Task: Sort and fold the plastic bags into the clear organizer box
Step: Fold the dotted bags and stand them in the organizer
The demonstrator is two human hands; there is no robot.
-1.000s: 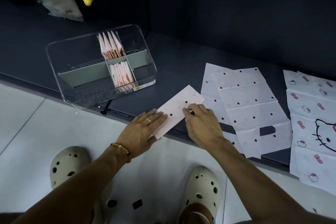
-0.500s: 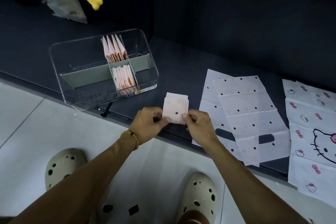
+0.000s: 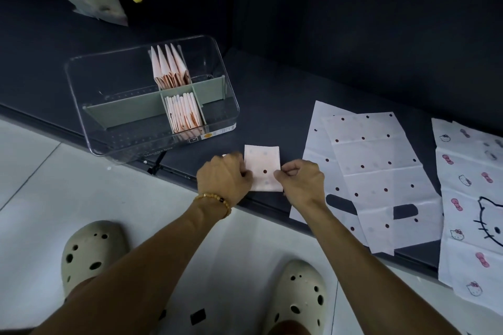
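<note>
Left hand (image 3: 224, 178) pinches left edge of small folded pale-pink dotted plastic bag (image 3: 263, 168), right hand (image 3: 300, 181) pinches right edge. Bag lies on dark grey shelf (image 3: 272, 106), just right of clear rectangular organizer box (image 3: 152, 95), box holding upright folded pink bags (image 3: 185, 114). Flat dotted white bags (image 3: 367, 171) beside right hand.

You've got the folded bag (image 3: 263, 168) down to a small pale-pink rectangle with dark dots, sitting mid-frame on the dark shelf edge, pinched on both sides. The clear organizer box (image 3: 152, 98) sits upper left of it, with green dividers and two packs of folded pink bags standing upright in its middle compartments. Over on the right, the dotted bags (image 3: 364, 174) lie flat and overlapping, and the cat-print bag (image 3: 473, 198) lies flat at the frame's right edge.
</note>
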